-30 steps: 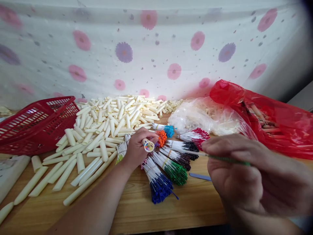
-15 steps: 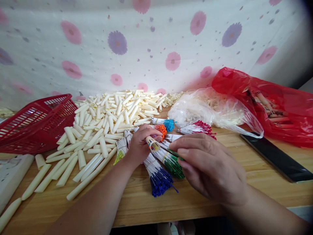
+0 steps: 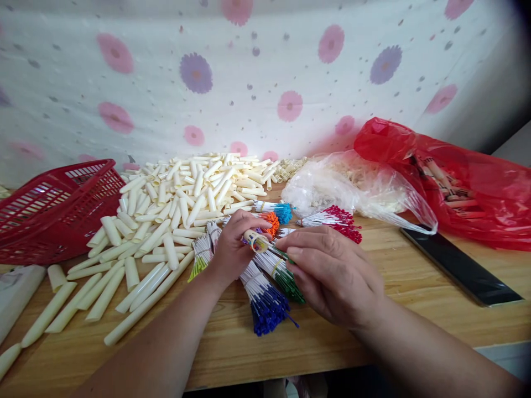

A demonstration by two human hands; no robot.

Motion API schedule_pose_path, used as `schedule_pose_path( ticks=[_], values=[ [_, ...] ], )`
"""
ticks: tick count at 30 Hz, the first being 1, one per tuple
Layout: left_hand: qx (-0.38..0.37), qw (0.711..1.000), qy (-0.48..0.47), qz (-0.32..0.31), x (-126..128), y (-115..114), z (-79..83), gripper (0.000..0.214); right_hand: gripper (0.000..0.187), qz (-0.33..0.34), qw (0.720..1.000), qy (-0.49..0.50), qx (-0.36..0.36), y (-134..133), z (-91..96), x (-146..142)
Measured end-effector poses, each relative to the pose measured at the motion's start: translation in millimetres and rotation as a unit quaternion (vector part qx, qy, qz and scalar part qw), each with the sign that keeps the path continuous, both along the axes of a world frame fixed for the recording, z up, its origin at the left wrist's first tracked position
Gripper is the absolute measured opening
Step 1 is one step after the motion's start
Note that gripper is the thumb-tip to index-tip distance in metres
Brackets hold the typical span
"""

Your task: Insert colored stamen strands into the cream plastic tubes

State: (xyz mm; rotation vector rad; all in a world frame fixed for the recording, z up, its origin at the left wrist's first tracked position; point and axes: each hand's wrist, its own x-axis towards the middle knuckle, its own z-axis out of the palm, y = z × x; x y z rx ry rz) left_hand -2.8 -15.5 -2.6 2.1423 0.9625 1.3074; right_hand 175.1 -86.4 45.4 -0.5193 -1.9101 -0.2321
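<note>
Centre frame: I see left hand [image 3: 230, 246] grasping patterned cream tube [image 3: 256, 241] | right hand [image 3: 341, 271] pinching thin green-ended stick [image 3: 282, 255] | apparently inserting; next needs alignment

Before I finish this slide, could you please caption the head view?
Left hand holds a pale tube; right hand pinches a green-tipped stick near the tube's mouth, beside colourful bundles.

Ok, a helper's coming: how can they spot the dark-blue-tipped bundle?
On the wooden table, find the left hand holding a cream tube. Below it in view, nearest the front edge, lies a bundle of white sticks. Its dark-blue tips distinguish it from the green-tipped bundle beside it.
</note>
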Motion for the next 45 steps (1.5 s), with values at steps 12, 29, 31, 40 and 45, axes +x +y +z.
schedule_pose_path(
  ticks=[12, 29, 31, 40, 45],
  values=[
    [0.088, 0.995, 0.052, 0.005, -5, 5, -4.5, 0.045, 0.011, -0.05, 0.994, 0.05, -0.088, 24, -15.0, -5],
    [0.093, 0.988, 0.121, -0.005, -10, 3, 1.1, 0.051, 0.009, -0.101, 0.993, -0.002, -0.068, 33, -14.4, 4],
    [0.083, 0.989, 0.124, -0.002, -10, 2, 2.3, 0.05, 0.008, -0.096, 0.992, 0.0, -0.078, 33, -14.1, 4],
    [0.158, 0.971, 0.161, 0.081, -8, 2, 2.1, 0.05, 0.01, -0.019, 0.96, 0.105, -0.258, 38, -13.4, 0],
    [0.188, 0.961, 0.171, 0.113, -8, 2, 0.9, 0.048, 0.007, 0.02, 0.917, 0.181, -0.356, 41, -18.4, -3]
  ],
)
